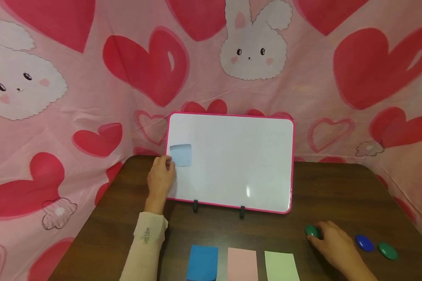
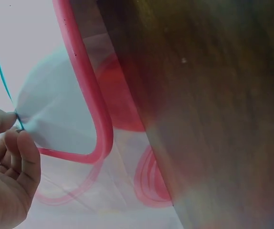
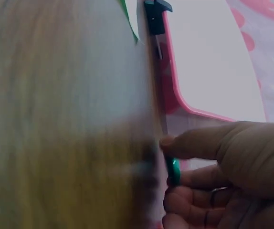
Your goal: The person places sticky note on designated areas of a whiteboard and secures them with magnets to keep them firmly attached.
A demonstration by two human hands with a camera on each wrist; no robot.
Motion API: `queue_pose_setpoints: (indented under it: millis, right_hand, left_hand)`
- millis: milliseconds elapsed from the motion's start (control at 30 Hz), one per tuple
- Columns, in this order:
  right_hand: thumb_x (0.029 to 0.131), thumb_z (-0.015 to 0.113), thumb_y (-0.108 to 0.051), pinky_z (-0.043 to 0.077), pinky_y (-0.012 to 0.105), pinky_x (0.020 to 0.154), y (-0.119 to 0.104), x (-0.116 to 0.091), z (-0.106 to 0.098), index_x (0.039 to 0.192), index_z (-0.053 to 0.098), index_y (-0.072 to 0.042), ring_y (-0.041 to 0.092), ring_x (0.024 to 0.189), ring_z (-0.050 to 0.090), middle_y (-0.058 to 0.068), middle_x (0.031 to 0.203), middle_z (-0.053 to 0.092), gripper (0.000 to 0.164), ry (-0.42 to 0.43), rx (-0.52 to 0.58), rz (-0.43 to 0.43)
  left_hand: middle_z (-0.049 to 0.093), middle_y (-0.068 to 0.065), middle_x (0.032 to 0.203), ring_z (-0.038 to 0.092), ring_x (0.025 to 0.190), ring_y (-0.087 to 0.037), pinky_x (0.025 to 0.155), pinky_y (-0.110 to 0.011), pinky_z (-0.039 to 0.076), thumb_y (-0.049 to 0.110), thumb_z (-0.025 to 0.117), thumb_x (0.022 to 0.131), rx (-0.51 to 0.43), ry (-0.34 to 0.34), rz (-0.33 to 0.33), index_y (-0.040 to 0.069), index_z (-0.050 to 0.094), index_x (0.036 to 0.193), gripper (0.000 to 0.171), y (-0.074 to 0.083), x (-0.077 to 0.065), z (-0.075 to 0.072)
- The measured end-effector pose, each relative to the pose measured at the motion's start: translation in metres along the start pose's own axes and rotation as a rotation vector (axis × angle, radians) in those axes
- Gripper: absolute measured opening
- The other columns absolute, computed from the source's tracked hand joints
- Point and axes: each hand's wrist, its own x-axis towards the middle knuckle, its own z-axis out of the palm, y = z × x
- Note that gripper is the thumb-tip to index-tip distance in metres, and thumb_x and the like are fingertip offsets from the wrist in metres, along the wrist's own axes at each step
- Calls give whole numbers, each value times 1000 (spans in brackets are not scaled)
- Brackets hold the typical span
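A whiteboard (image 1: 232, 164) with a pink frame stands upright on the table. A light blue sticky note (image 1: 181, 156) is at its left side, with the top edge curling. My left hand (image 1: 160, 175) is at the note's left edge; in the left wrist view the thumb and a finger pinch the note, seen edge-on as a thin blue line. My right hand (image 1: 334, 244) is low over the right of the table, pinching a round green magnet (image 1: 312, 231) between thumb and fingers. The right wrist view shows that magnet (image 3: 175, 171) from its side.
Blue (image 1: 202, 262), pink (image 1: 242, 264) and light green (image 1: 281, 265) sticky notes lie along the front. Right of my right hand are a blue magnet (image 1: 364, 242) and another green magnet (image 1: 387, 251). Black clips (image 1: 242, 212) hold the board's lower edge. A heart-print cloth hangs behind.
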Motion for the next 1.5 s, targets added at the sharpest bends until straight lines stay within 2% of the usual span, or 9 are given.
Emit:
queue_pose_setpoints:
  millis: [100,233,400,533,700,1000,1167,1367,1500]
  right_hand:
    - [87,78,-27,48,64,79,-2,-2,-4,114,62,13,53,100,60,28,107,63,51,40,0,-21]
    - [88,78,-29,49,64,78,-10,-2,-12,114,63,12,51,99,61,25,106,63,51,82,3,-36]
    - [87,79,-32,50,62,80,-23,2,-19,116,65,8,41,95,63,20,105,64,52,110,9,-63]
    - [84,82,-27,52,56,75,-33,4,-21,112,68,4,29,87,63,11,100,65,45,175,28,-133]
    - [84,83,-25,51,45,69,-46,9,-26,112,69,1,18,79,57,4,95,62,40,187,56,-162]
    - [83,83,-21,45,37,65,-67,17,-25,110,70,0,16,75,52,2,93,60,37,215,107,-229]
    - [82,84,-17,46,35,63,-79,21,-20,107,71,-5,13,73,53,0,92,59,31,244,130,-261]
    - [81,85,-15,47,32,62,-101,34,-16,105,71,-8,10,70,53,-4,88,58,29,308,150,-318]
    - [81,85,-14,45,28,59,-118,44,-11,107,71,-7,11,69,52,-4,89,57,30,317,185,-354]
  left_hand:
    - [62,-15,111,64,97,-36,86,-54,48,20,60,99,-2,0,13,3,66,117,26,1,-2,1]
    - [60,-15,113,60,103,-36,84,-55,48,19,64,97,8,42,32,4,69,115,24,1,-3,3]
    - [54,-16,119,51,113,-36,84,-55,47,18,69,94,-19,83,37,7,73,111,21,0,-3,7]
    - [55,-17,123,55,111,-38,88,-54,46,19,67,95,-66,60,15,9,72,112,21,-1,-3,10]
    - [56,-18,122,60,102,-41,89,-54,46,19,65,96,-108,27,-1,8,70,114,21,-1,-1,13]
    - [55,-20,122,59,102,-41,90,-55,45,19,65,97,-126,7,-25,9,68,116,22,2,-4,16]
    - [54,-19,123,59,105,-40,92,-55,46,20,65,97,-138,-1,-47,10,67,117,22,3,-6,17]
    - [53,-18,124,59,105,-39,91,-55,47,21,64,98,-131,-8,-55,11,66,118,23,6,-6,18]
    - [52,-18,124,59,106,-39,92,-55,48,22,64,98,-127,-18,-70,11,66,119,23,6,-7,19]
